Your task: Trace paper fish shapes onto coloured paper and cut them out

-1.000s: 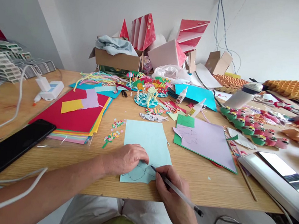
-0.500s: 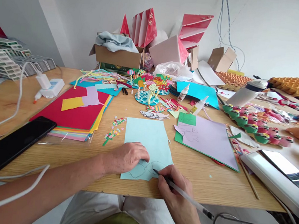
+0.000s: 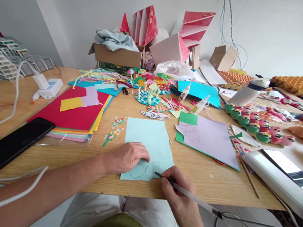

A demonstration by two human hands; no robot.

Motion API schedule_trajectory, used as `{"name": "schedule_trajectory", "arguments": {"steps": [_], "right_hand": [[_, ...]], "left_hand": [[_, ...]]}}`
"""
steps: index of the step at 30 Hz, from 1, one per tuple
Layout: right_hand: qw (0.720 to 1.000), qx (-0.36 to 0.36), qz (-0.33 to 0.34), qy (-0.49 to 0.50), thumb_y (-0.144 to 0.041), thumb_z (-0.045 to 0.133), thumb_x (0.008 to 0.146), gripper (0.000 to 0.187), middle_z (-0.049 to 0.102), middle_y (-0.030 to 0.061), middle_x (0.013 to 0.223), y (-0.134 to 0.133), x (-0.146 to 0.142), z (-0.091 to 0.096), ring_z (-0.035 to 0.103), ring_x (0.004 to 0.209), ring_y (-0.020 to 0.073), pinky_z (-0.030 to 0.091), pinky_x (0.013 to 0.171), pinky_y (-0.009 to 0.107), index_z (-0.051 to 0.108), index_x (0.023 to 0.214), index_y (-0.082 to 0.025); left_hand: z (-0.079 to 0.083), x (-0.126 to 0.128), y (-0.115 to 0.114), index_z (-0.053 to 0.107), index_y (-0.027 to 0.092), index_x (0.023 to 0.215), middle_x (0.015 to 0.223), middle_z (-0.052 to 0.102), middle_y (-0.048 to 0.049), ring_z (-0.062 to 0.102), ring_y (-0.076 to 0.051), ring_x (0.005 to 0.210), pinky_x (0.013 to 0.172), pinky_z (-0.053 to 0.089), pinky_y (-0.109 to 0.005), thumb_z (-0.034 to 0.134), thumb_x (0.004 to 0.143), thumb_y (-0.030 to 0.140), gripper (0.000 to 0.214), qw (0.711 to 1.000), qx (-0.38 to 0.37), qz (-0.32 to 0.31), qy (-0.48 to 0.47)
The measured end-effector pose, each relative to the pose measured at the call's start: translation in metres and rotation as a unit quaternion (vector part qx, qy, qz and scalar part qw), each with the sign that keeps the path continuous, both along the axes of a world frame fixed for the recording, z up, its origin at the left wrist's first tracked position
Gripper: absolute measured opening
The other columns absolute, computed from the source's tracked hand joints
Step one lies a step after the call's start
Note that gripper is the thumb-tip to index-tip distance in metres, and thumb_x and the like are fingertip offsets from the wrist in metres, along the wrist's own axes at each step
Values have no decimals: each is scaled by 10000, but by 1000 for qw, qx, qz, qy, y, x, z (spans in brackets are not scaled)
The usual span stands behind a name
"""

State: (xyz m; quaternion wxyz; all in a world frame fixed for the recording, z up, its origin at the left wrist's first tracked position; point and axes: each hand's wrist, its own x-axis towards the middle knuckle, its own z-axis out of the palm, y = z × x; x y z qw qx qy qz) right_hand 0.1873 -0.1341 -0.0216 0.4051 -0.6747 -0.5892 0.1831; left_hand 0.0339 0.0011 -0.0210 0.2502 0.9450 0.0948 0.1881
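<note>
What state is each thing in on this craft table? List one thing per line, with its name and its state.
Light blue paper: flat on the table, partly drawn on near its front edge.
Left hand: pressed flat on the paper.
Right hand: closed around the pen.
Pen: tilted, tip on the paper.
Phone: screen dark.
Cardboard box: open, cloth inside.
Glue bottle: upright, capped.
</note>
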Motion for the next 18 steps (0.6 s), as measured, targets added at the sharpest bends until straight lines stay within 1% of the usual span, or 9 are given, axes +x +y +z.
{"name": "schedule_trajectory", "arguments": {"steps": [2,5,8,15,18], "right_hand": [[1000,10,-23,15,-235,440,761,113,378,-73,478,0,0,-2,354,425,88,275,407,199,469,654,-209],[999,9,-44,3,-261,475,764,102,423,-71,464,2,-1,-6,377,406,87,281,399,200,513,686,-208],[999,0,-38,-19,-266,491,761,96,467,-65,458,4,-2,-7,406,393,88,297,399,200,548,711,-208],[999,-10,-25,-46,-261,479,779,110,544,-47,507,7,-3,-4,463,430,96,336,421,195,562,724,-212],[998,-11,-25,-52,-262,475,776,113,545,-49,507,7,-5,-4,460,429,95,334,425,197,562,722,-213]], "left_hand": [[0,0,0,597,143,806,809,632,-40,553,-136,808,767,435,-232,325,659,-66,373,1000,1,-1,0],[1,0,0,595,142,811,809,629,-40,552,-135,809,767,433,-228,334,667,-66,364,1000,2,-5,2],[0,0,1,590,150,813,811,626,-35,553,-133,808,764,434,-227,339,677,-62,355,1000,6,-5,5],[-3,1,1,595,148,805,805,629,-38,555,-136,802,759,435,-231,341,668,-61,356,1000,15,-4,-1],[-3,1,1,597,145,804,808,630,-39,555,-138,805,759,435,-231,344,672,-59,351,1000,16,-4,-4]]}}
